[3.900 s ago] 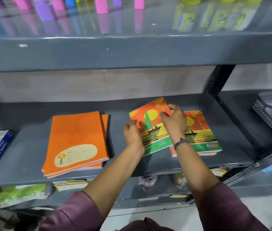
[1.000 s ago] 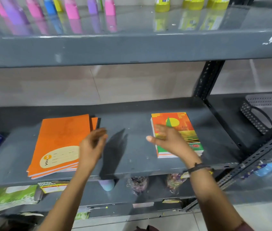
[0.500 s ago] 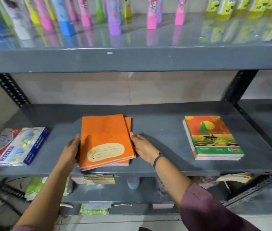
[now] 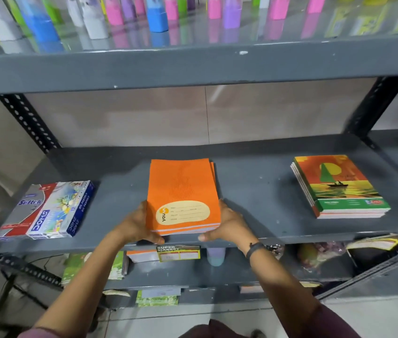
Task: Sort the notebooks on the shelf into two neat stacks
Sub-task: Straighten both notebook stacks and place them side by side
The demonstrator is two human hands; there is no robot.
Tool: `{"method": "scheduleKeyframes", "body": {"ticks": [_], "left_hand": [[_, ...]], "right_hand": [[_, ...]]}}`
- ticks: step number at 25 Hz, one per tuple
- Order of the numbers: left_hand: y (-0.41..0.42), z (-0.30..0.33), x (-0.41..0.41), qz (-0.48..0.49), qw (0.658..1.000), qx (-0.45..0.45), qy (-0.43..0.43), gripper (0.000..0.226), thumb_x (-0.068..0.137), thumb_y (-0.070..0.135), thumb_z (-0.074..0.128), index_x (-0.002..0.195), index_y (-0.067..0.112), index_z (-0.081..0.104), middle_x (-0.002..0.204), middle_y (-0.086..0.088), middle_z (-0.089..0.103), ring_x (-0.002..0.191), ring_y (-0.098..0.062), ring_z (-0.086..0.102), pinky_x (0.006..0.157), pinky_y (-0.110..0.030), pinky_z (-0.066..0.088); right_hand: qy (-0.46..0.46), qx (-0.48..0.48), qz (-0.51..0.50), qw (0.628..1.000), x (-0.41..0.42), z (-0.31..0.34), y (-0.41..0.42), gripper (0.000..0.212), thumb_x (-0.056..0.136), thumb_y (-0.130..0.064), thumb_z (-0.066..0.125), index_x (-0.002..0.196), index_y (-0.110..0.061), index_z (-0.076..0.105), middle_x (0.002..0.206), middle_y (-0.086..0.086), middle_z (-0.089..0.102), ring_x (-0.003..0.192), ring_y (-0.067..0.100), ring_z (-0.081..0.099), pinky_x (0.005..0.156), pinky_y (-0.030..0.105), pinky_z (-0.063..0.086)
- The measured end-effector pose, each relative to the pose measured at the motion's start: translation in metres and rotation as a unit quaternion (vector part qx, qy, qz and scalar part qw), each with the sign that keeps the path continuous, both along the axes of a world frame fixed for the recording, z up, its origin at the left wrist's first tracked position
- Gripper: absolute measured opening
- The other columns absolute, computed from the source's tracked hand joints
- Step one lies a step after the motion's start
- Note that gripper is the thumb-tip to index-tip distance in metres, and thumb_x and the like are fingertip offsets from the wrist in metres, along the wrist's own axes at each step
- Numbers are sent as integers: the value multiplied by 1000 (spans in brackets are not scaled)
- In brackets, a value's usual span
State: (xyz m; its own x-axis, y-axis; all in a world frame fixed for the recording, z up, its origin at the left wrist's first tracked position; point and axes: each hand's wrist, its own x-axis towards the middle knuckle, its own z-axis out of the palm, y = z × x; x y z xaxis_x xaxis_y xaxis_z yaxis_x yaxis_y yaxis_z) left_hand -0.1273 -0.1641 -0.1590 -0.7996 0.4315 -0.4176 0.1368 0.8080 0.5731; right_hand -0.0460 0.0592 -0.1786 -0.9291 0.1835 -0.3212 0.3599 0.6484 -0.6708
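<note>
A stack of orange notebooks (image 4: pixel 183 189) lies in the middle of the grey shelf (image 4: pixel 254 191), near its front edge. My left hand (image 4: pixel 135 224) grips the stack's left side and my right hand (image 4: pixel 227 224) grips its right side, thumbs at the front corners. The orange covers sit nearly squared, with a few edges showing at the far right. A second stack of notebooks with a green and orange boat cover (image 4: pixel 339 189) lies squared at the right end of the same shelf, untouched.
Flat colour boxes (image 4: pixel 46 211) lie at the shelf's left end. Coloured bottles (image 4: pixel 156 15) stand on the shelf above. The lower shelf holds an orange notebook pile, a price tag (image 4: pixel 178 252) and packets. Slotted uprights (image 4: pixel 28 123) flank the bay.
Both hands left the boat-cover stack, which now lies squared, and closed on the sides of the orange stack. The fanned orange notebooks have been pushed nearly into line.
</note>
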Motion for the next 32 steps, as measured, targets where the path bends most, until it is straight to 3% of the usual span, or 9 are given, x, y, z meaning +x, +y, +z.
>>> {"method": "scheduleKeyframes", "body": {"ticks": [5,14,17,19,21,24,26,28,32], "left_hand": [[-2,4,-6,-9,998,-46,47,87,54,26,86,126,17,37,127,-6,55,115,-27,53,98,-39,44],[-6,-1,-2,-13,991,-35,126,68,60,28,82,117,15,47,122,-7,62,106,-26,59,79,-26,44],[-17,0,-9,-43,998,47,6,97,50,41,85,131,18,37,134,-3,54,119,-22,53,100,-33,42],[-26,7,-11,16,971,207,-121,124,37,60,82,140,19,28,140,6,41,127,-15,43,112,-36,33],[-21,4,-21,136,931,300,-157,109,55,63,72,142,18,25,141,8,36,127,-14,41,112,-34,31],[6,2,-44,195,903,336,-183,56,90,50,36,136,18,36,136,-10,51,115,-26,56,96,-36,46],[19,-1,-49,234,888,343,-199,58,89,54,34,134,18,38,128,-16,56,100,-31,63,82,-41,53],[21,-9,-50,273,866,360,-214,59,88,55,37,134,18,38,128,-18,57,99,-34,63,83,-47,53],[20,-13,-56,274,867,361,-206,56,91,49,36,135,15,35,132,-18,53,109,-35,58,91,-48,49]], "right_hand": [[9,155,-50,987,2,15,-7,64,61,-36,84,116,-15,58,118,5,69,117,25,59,120,50,9],[-16,237,-46,970,6,24,-18,59,65,-38,82,111,-11,57,113,5,70,113,24,62,118,45,14],[-19,-21,22,999,6,21,0,69,68,-26,83,128,-17,49,126,-2,61,121,19,55,105,31,38],[-10,-295,-1,955,6,24,15,82,75,-26,78,143,-16,33,142,-6,45,134,15,42,108,25,36],[16,-439,-91,894,-7,23,30,81,77,-46,69,144,-16,34,151,-4,37,141,13,31,121,33,17],[38,-428,-101,898,-37,22,32,63,81,-61,52,133,-25,49,143,-3,49,142,17,31,121,38,14],[26,-401,-95,911,-47,28,20,93,72,-73,55,147,-26,28,156,-3,29,147,20,19,122,44,11],[35,-389,-121,912,-51,30,12,90,81,-65,51,151,-23,12,160,-3,15,148,19,12,122,41,9],[9,-424,-131,896,-61,18,15,107,64,-76,59,150,-30,14,159,0,19,146,21,20,121,50,13]]}}
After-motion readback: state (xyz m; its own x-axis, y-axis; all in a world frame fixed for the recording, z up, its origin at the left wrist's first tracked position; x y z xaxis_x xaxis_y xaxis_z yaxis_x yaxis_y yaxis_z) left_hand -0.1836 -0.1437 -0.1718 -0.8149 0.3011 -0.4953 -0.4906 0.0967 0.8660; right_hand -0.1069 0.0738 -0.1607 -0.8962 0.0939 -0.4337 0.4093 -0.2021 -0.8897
